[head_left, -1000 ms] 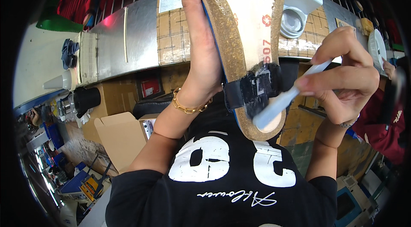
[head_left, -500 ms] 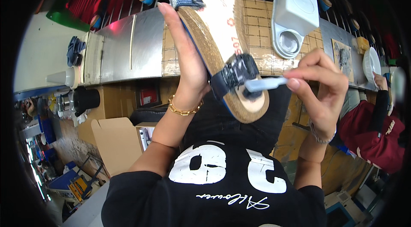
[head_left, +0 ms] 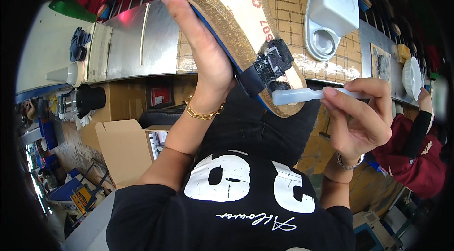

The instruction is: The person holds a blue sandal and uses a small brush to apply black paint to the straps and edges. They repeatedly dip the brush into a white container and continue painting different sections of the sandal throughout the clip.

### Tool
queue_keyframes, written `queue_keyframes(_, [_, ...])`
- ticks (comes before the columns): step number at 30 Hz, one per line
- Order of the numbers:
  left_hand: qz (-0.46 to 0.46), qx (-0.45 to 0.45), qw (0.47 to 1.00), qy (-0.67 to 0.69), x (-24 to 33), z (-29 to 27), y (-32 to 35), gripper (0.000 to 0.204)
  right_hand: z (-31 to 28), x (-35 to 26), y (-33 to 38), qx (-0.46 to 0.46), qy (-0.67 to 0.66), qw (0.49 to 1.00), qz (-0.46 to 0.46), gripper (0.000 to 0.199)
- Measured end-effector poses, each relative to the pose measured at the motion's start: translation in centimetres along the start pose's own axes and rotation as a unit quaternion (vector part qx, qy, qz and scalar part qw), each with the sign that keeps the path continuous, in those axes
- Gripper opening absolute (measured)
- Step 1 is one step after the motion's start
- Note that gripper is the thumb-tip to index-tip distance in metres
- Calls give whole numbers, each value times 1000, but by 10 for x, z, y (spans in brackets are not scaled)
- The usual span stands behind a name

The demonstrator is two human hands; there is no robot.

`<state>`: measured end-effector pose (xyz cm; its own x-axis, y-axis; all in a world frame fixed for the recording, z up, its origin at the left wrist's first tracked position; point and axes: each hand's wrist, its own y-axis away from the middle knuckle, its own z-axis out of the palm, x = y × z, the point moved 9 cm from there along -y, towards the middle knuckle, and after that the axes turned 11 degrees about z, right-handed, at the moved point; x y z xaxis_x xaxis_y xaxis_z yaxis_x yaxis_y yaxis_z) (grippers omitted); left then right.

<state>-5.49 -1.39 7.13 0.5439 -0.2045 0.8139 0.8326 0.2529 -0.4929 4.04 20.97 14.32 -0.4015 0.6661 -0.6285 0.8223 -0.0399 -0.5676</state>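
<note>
Sandal [head_left: 246, 28], tilted seemingly to suit the plastic tool [head_left: 292, 96] our right hand [head_left: 363, 117] pinches, is gripped by our left hand [head_left: 208, 54].

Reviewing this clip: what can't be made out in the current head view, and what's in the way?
Head view: most fingers of the left hand, hidden behind the shoe.
Head view: the shoe's upper end, cut off by the picture's top edge.
Head view: the far end of the pale tool, hidden by the right hand.
Head view: part of the open carton, hidden by the left forearm.
</note>
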Motion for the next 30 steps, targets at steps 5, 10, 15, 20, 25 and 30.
queue_keyframes(5, [-23,72,997,31,-4,-7,0,85,-1,-4,0,-16,9,1000,-7,39])
queue_keyframes(10, [-17,131,991,-23,-1,-5,6,84,2,-11,-8,-76,-39,996,-16,38])
queue_keyframes(15, [-36,-19,997,62,-4,5,-1,82,6,3,-14,-52,-23,998,41,35])
queue_keyframes(20, [-82,-49,991,97,-13,8,-2,80,6,2,-14,-74,-103,990,56,32])
queue_keyframes(25, [-141,15,977,158,-26,11,-4,86,12,-12,-11,-140,-141,980,-30,29])
queue_keyframes(30, [-220,-31,953,204,-38,26,2,89,16,11,-12,-126,-85,987,45,31])
